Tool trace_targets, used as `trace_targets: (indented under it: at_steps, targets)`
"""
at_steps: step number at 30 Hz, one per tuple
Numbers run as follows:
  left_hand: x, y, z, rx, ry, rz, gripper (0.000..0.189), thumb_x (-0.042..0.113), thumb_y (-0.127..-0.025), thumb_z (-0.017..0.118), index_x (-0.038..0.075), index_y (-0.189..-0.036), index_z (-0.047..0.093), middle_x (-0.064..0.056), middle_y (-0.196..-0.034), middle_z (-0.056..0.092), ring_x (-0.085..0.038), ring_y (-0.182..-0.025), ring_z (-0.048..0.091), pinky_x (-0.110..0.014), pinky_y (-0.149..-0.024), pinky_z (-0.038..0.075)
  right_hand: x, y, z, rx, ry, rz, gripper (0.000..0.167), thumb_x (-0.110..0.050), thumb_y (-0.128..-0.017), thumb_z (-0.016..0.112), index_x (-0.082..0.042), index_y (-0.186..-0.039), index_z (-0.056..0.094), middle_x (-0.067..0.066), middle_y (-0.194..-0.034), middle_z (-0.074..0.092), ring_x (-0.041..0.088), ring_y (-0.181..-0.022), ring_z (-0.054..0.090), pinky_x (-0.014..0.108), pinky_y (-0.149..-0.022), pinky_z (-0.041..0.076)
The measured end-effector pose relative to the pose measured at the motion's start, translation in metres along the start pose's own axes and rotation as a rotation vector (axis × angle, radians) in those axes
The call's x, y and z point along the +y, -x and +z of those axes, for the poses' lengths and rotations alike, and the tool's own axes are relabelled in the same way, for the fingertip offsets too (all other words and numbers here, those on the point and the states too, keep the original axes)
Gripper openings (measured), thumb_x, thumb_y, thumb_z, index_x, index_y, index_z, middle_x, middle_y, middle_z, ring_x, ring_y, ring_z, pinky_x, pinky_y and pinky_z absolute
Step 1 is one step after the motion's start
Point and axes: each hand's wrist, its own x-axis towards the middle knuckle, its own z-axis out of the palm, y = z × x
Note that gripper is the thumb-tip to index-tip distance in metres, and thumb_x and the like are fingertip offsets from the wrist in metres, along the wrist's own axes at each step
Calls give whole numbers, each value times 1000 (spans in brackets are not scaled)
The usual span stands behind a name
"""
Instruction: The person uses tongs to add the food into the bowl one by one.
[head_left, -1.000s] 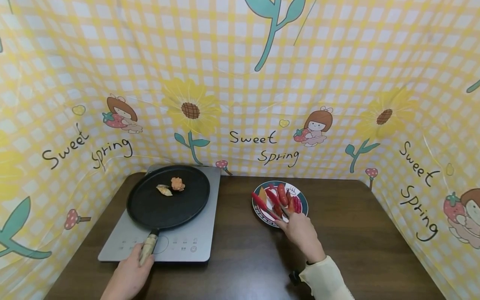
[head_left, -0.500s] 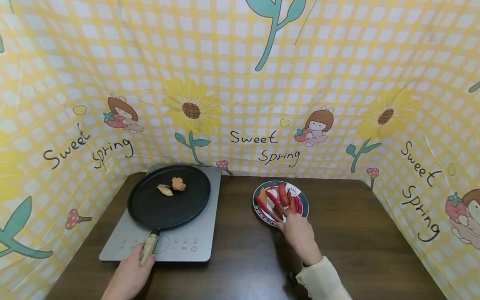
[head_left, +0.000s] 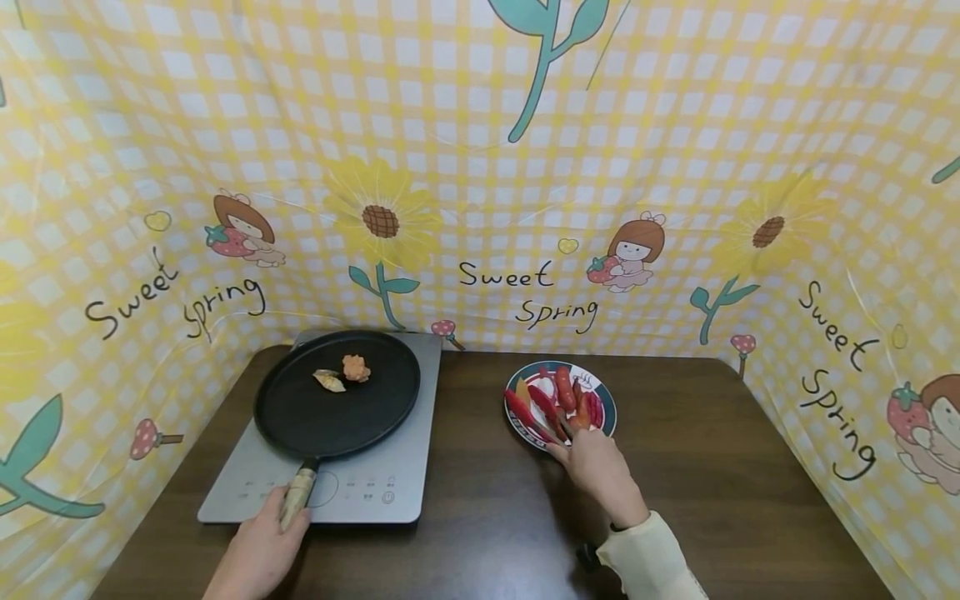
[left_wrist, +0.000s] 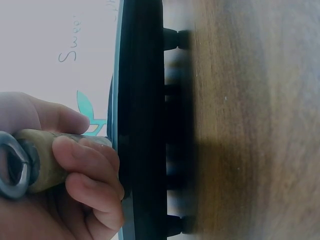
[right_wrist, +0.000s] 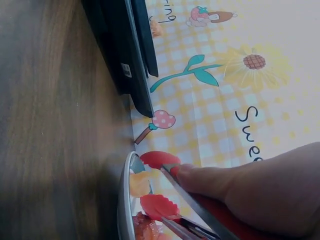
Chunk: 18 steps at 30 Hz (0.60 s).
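Observation:
On the left, my left hand (head_left: pixel 262 542) grips the pale handle (head_left: pixel 298 496) of a flat black frying pan (head_left: pixel 337 425), fingers curled round it. A shell-like piece of food (head_left: pixel 328 381) and an orange-brown clump (head_left: pixel 356 368) lie in the pan. My right hand (head_left: pixel 600 471) holds red-tipped tongs (right_wrist: pixel 160 159) over a plate (head_left: pixel 611 415) with a dark patterned rim. Their tips stand apart, on either side of a yellow-orange piece (right_wrist: pixel 139 184) in the right wrist view. A sausage (head_left: pixel 565 389) and other reddish foods share the plate, partly hidden by the tongs.
The pan rests on a silver induction cooktop (head_left: pixel 405 492) with touch controls. A dark wooden table (head_left: pixel 480 517) carries everything. Yellow checked cloth (head_left: pixel 480 167) surrounds the table at the back and both sides.
The tongs' tips have shifted slightly over the left part of the plate, and my right hand with them. My left hand and the pan have stayed put.

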Motion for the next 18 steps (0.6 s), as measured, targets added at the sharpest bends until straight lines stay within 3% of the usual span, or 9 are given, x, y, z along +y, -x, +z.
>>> trace_targets:
  at_steps: [4, 10, 18]
  targets:
    - [0, 1, 0, -13, 10, -8, 66, 37, -95, 43, -10, -137, 24, -12, -77, 49, -23, -60, 45, -34, -52, 35, 1, 0, 0, -35, -20, -12, 44, -45, -83, 68, -1, -81, 69, 16, -72, 61, 27, -61, 58, 41, -56, 50]
    - [0, 1, 0, -15, 12, -16, 66, 37, -95, 42, -11, -137, 24, -13, -78, 49, -23, -59, 44, -34, -52, 35, 0, 3, -4, -109, -40, 17, 46, -47, -81, 69, -2, -72, 66, 9, -64, 55, 22, -55, 52, 34, -49, 45]
    - [1, -1, -2, -11, -6, -11, 67, 38, -95, 44, -11, -137, 25, -17, -87, 54, -24, -64, 47, -34, -55, 37, 3, 7, -8, -105, 5, 14, 43, -45, -81, 70, -3, -69, 65, 8, -62, 54, 22, -53, 50, 34, -48, 43]
